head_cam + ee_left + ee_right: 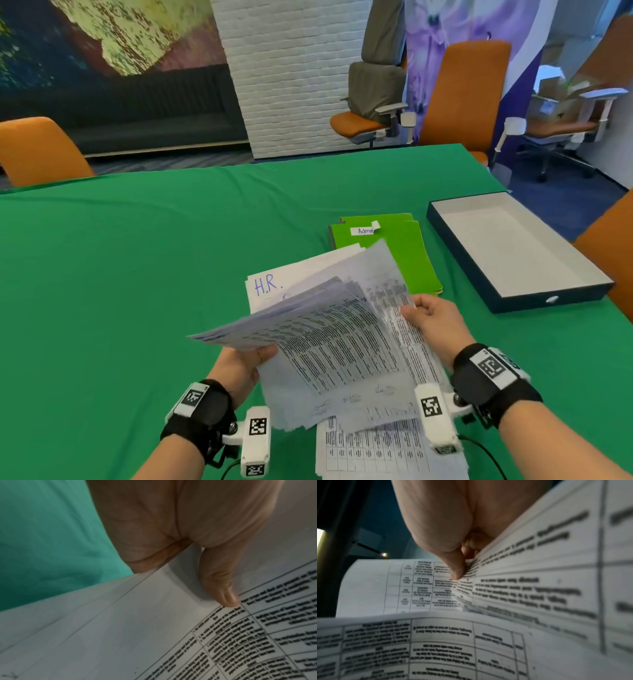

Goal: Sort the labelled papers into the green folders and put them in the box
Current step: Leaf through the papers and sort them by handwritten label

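Above green table [137,257], hands pinching papers [342,342], box [513,246] right

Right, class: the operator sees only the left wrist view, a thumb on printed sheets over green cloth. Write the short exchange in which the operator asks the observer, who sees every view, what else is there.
Operator: Is the other hand on the sheets too?
Observer: Yes. The right hand pinches the right edge of the white printed papers.
Operator: Where are the folders?
Observer: The bright green card folders lie stacked on the table beyond the papers; the top label begins "Adm".
Operator: And the box?
Observer: The shallow dark box with a white inside sits open to the right of the folders, with no folder in it yet.
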A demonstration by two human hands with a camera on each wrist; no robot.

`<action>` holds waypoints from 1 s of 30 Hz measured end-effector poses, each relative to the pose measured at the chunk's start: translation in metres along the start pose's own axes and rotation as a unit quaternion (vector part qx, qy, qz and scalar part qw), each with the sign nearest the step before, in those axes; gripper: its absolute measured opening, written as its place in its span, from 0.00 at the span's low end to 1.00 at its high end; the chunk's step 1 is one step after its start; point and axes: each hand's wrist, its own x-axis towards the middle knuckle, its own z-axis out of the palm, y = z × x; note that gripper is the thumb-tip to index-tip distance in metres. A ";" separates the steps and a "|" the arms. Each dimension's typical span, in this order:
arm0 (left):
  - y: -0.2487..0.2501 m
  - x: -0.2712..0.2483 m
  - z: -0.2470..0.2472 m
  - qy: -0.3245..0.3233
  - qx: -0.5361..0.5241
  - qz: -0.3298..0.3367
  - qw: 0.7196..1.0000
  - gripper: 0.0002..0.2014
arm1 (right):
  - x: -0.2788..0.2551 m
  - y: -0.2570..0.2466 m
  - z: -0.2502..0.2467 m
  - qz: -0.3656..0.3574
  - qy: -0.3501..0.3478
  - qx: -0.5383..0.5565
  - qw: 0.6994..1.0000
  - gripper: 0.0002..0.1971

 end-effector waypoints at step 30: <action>-0.005 -0.002 0.000 -0.027 -0.039 0.035 0.998 0.20 | -0.010 0.029 0.024 0.123 -0.217 0.050 0.967 0.10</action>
